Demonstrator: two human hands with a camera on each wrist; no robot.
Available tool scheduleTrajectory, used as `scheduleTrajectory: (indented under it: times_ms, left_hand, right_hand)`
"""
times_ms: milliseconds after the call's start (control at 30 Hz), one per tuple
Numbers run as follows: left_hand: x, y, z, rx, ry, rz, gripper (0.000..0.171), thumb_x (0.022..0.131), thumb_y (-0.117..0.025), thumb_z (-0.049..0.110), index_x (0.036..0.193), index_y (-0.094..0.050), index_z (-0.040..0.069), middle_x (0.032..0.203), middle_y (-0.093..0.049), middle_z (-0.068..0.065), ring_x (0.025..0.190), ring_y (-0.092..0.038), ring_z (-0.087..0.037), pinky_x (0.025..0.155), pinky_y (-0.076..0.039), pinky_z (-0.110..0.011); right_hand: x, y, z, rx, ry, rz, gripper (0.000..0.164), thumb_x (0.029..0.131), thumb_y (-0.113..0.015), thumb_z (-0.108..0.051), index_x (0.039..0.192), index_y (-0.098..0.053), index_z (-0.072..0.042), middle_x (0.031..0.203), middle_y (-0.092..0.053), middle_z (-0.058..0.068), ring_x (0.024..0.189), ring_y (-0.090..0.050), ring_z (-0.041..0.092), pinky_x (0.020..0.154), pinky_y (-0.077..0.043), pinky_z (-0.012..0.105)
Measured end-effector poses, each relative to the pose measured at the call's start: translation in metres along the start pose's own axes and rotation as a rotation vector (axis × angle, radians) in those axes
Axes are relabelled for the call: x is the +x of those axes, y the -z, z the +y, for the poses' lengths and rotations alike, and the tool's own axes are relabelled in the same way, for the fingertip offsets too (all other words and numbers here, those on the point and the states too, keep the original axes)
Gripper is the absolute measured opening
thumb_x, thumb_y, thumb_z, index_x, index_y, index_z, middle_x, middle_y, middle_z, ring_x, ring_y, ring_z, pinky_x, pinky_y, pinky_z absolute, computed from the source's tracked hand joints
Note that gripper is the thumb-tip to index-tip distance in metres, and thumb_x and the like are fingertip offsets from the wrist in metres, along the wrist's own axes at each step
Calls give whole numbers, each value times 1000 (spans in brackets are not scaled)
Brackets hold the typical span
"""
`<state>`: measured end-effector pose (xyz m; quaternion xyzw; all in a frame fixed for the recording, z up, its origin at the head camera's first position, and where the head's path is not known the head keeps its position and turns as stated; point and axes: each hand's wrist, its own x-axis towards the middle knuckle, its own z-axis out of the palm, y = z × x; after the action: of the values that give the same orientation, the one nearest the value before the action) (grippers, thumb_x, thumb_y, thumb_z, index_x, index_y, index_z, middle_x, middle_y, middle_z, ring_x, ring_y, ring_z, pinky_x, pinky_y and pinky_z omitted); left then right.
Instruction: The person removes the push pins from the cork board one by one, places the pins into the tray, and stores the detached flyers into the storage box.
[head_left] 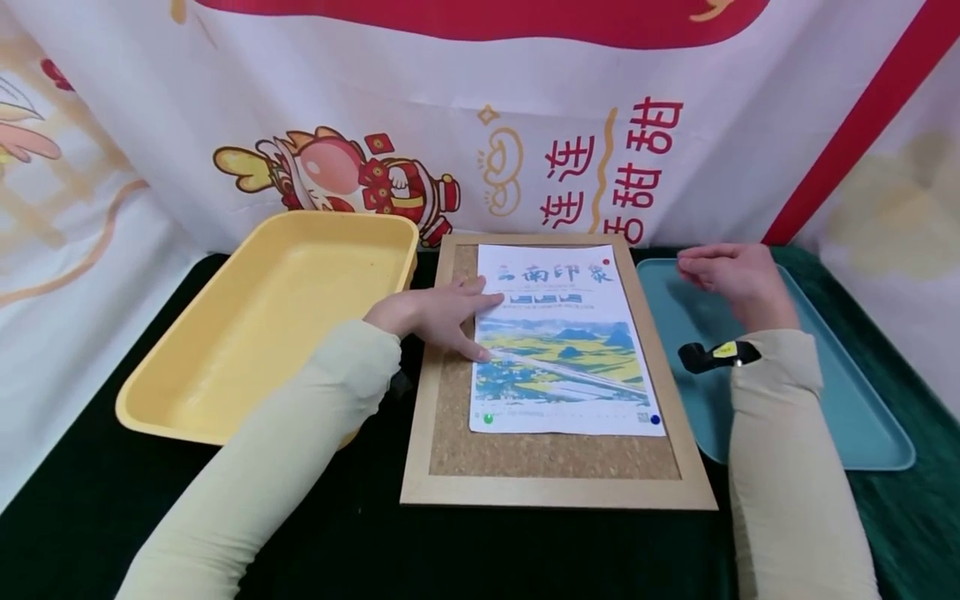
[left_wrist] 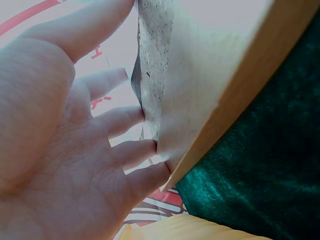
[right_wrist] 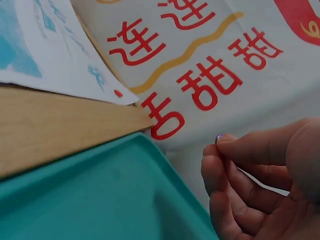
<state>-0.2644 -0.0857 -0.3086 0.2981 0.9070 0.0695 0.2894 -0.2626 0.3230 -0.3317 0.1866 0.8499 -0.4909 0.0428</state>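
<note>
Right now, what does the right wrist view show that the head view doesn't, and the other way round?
Only the right wrist view shows the small purple object, too small to identify, pinched in the right hand. Only the head view shows the left hand, the yellow tray, and the green dot and blue dot on the poster. Both show the right hand, the blue tray, the wooden-framed board and the poster's red dot.

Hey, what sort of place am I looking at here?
Probably a small staged work area indoors, though I can't be certain. A printed cloth backdrop hangs behind, dark green cloth covers the work surface, and a framed corkboard bearing a pinned poster sits on it.
</note>
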Motion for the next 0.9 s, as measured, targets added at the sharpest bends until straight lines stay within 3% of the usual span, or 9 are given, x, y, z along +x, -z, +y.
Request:
scheduleTrajectory:
  times_ms: [333,533,767,900]
  left_hand:
    - [3,-2,4,17,-15,-2,95,100,-70,53,173,-14,28,181,7,-9,167,10,-38,135,-4,-60]
    - [3,0,3,11,-17,13,95,100,-69,54,173,-14,27,181,5,-10,167,8,-38,135,-4,-60]
    - [0,-1,1,-8,31,-18,95,99,-70,55,172,-15,29,181,5,-8,167,11,-38,134,-4,-62]
    - [0,-1,1,-8,24,-13,95,99,-70,54,172,-16,29,181,5,-8,167,10,-39,134,-4,-63]
  right_hand:
    - [12,-2,28,-34,-58,2,54,107,-62,-42,155,-57,-16,154,-58,14,121,-56,25,95,-50,32]
    - [15,-2,26,-72,-32,20,53,108,-60,-40,153,-58,-12,152,-58,19,122,-55,29,96,-49,37]
    - [18,-13,23,-84,-75,6,50,108,-61,-37,151,-61,-11,151,-58,19,125,-52,31,105,-46,44]
    - [21,-15,22,-64,-85,32,49,108,-61,-37,150,-62,-11,150,-59,18,125,-54,30,111,-46,48]
